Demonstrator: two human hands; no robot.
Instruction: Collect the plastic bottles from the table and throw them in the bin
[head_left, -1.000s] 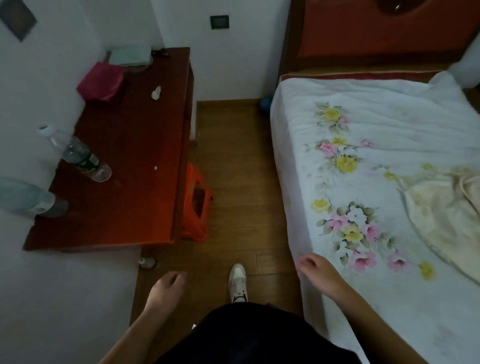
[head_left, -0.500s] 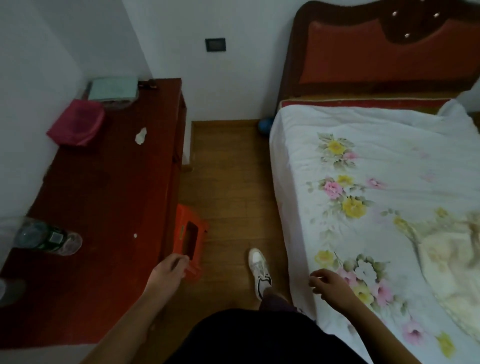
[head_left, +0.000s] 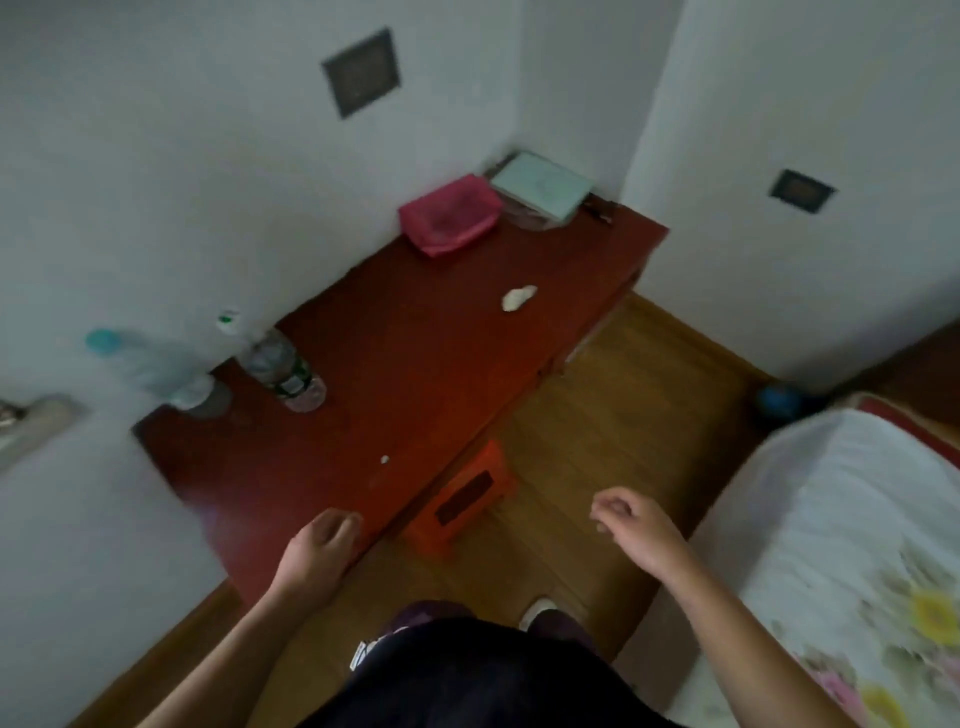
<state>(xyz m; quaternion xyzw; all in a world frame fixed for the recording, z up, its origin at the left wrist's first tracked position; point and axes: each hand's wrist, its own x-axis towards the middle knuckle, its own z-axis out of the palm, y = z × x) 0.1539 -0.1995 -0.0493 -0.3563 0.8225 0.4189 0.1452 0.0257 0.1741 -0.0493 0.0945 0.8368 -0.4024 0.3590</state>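
Two clear plastic bottles stand near the wall on the dark red table (head_left: 426, 364). One has a green label and white cap (head_left: 278, 364); left of it a blurred one has a blue cap (head_left: 156, 371). My left hand (head_left: 319, 551) hovers at the table's near corner, fingers loosely curled, holding nothing. My right hand (head_left: 631, 525) hangs over the wooden floor, fingers loosely bent and empty. No bin shows in the view.
A pink basket (head_left: 449, 213) and a pale green box (head_left: 540, 188) sit at the table's far end, with a crumpled white scrap (head_left: 517, 297) nearby. An orange stool (head_left: 462, 496) stands beside the table. A bed with a floral sheet (head_left: 841, 545) is on the right.
The view has swung left toward the table, so both bottles now show in full. Both hands have risen and moved forward, the left one reaching the table's near corner.
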